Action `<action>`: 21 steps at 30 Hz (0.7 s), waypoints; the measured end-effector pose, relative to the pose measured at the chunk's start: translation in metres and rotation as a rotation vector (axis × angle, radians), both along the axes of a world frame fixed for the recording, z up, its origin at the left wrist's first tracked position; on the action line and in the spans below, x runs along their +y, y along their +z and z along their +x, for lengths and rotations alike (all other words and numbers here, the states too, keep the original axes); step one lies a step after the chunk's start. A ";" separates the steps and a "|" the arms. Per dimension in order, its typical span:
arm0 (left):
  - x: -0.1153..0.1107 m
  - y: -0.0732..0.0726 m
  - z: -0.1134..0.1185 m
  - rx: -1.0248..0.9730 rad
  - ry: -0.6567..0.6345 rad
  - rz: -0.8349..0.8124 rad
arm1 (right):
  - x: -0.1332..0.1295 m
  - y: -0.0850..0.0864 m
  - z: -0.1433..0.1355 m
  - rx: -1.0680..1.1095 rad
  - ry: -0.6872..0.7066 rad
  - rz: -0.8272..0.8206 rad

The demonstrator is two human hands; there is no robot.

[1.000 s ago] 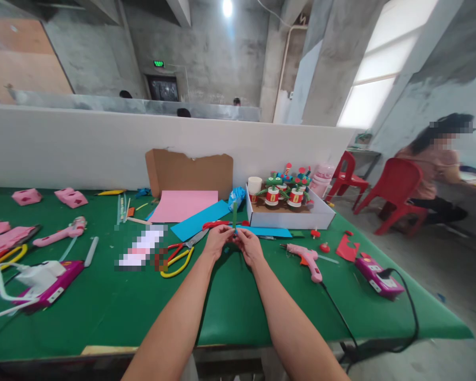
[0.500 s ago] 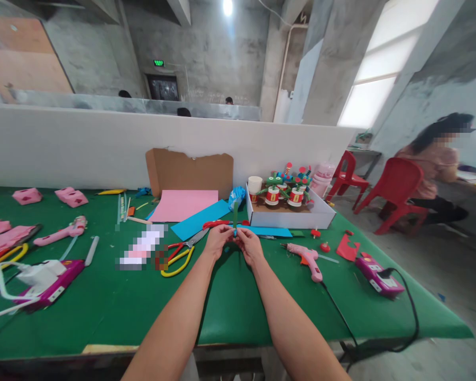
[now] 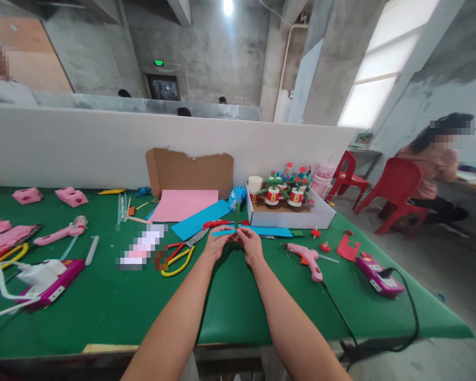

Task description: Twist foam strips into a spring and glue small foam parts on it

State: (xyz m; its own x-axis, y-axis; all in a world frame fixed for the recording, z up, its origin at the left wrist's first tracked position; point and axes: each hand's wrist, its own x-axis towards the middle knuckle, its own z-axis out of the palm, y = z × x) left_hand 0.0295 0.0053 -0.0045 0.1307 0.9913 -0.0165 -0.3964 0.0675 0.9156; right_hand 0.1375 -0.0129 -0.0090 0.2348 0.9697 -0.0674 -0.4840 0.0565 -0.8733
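Both of my hands meet over the middle of the table, fingertips close together. My left hand and my right hand are closed in a pinch on two narrow paper strips that cross. The green paper strip stands up away from me. Across the top of my left fingers the blue paper strip points left. Fingers hide the lower part of the crossing. Just behind the hands lie red-handled scissors and a flat blue paper piece.
Yellow-and-red-handled scissors lie left of my hands. To the right are a pink glue gun with its cord and a purple power strip. A white box holds several small paper-cup figures. A person sits at far right.
The blue strip now stretches out to the left over my left fingers; before, only a small bit showed between the fingertips. The green strip shifted slightly right. A person rose into view at far left.
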 end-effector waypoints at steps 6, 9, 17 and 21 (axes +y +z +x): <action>0.000 0.002 0.000 -0.015 -0.016 -0.020 | 0.003 0.001 0.001 -0.082 -0.063 0.045; -0.002 0.005 0.000 -0.019 -0.026 -0.002 | 0.004 0.001 0.001 -0.089 -0.110 0.061; -0.005 0.008 0.005 -0.003 0.065 0.012 | 0.002 0.001 -0.002 -0.077 -0.096 0.085; -0.002 0.007 0.004 -0.020 0.110 -0.003 | 0.001 0.002 -0.003 -0.044 -0.024 0.050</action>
